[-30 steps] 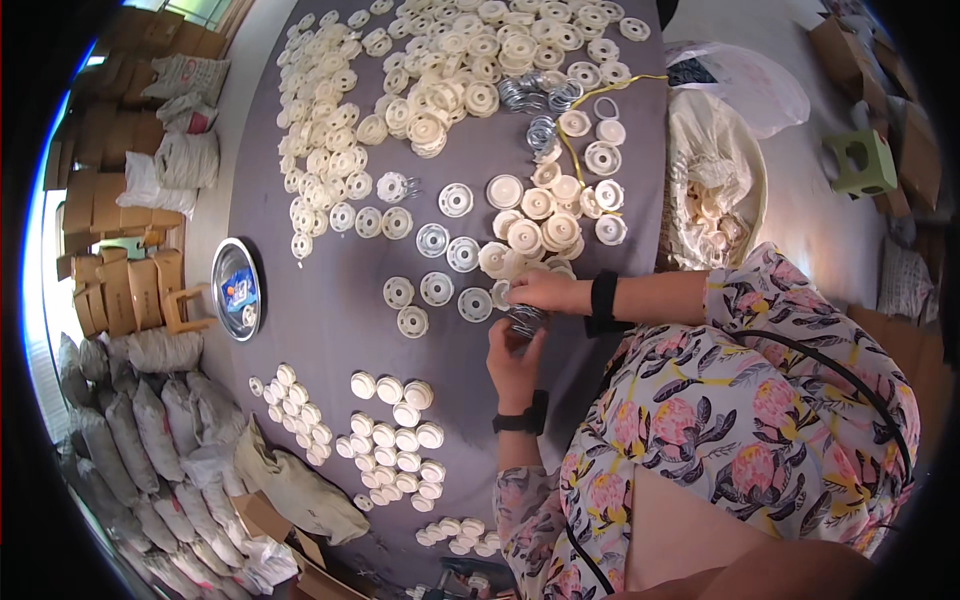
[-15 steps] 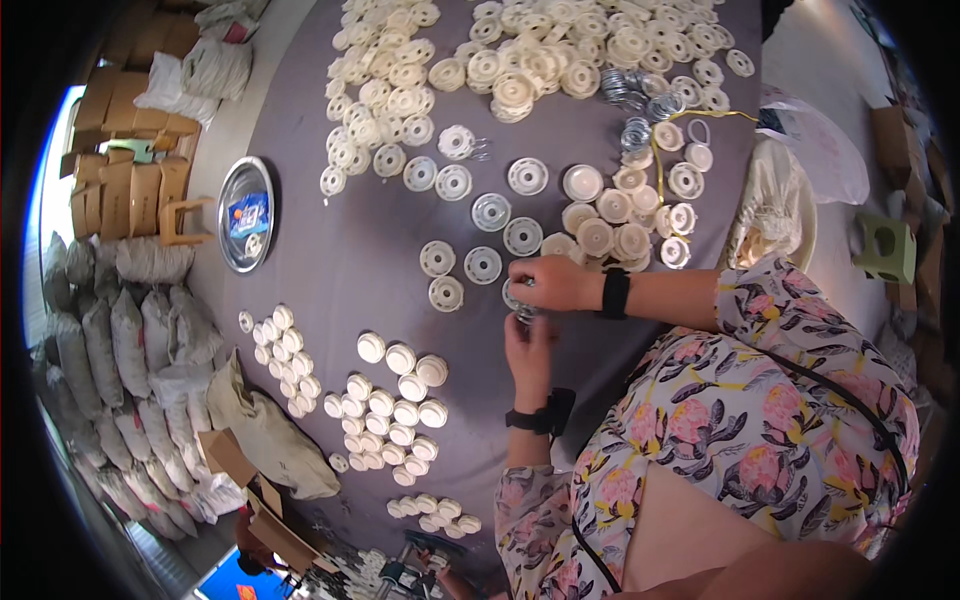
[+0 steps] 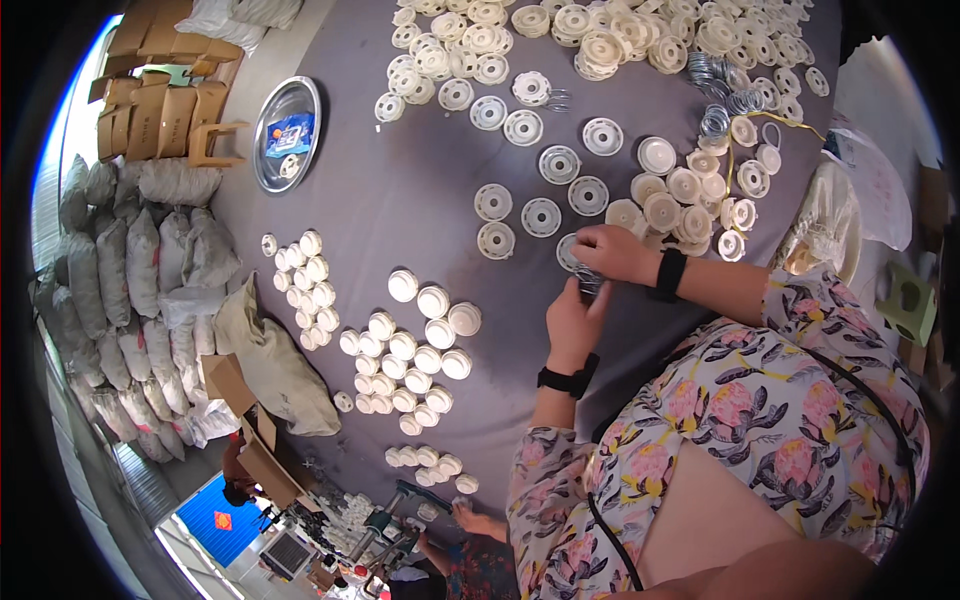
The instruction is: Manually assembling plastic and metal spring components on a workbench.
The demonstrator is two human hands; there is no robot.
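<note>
My left hand (image 3: pixel 574 330) is closed around a small bunch of thin silvery metal rings (image 3: pixel 589 282). Just beyond it, my right hand (image 3: pixel 614 253) reaches in from the right with its fingers bent and pressed together. Its fingertips are over the edge of a white round plastic disc (image 3: pixel 567 251) with a metal ring on it; whatever they pinch is hidden. Several similar discs lie flat beyond my hands, such as a ringed disc (image 3: pixel 541 216) and a notched disc (image 3: pixel 496 240). White cup-like plastic parts (image 3: pixel 662 211) crowd beside my right wrist.
Loose white discs (image 3: pixel 610 45) heap at the far side, near coiled metal rings (image 3: pixel 714 120) and a yellow strap (image 3: pixel 729 165). Assembled white round pieces (image 3: pixel 402 346) stand in groups at left. A metal basin (image 3: pixel 262 150) lies farther left. Another person's hand (image 3: pixel 480 522) shows at the bottom.
The whole view has shifted, so the table things appear farther right and higher. My hands stay close together at the same disc. More of the other person's arms now shows at the bottom.
</note>
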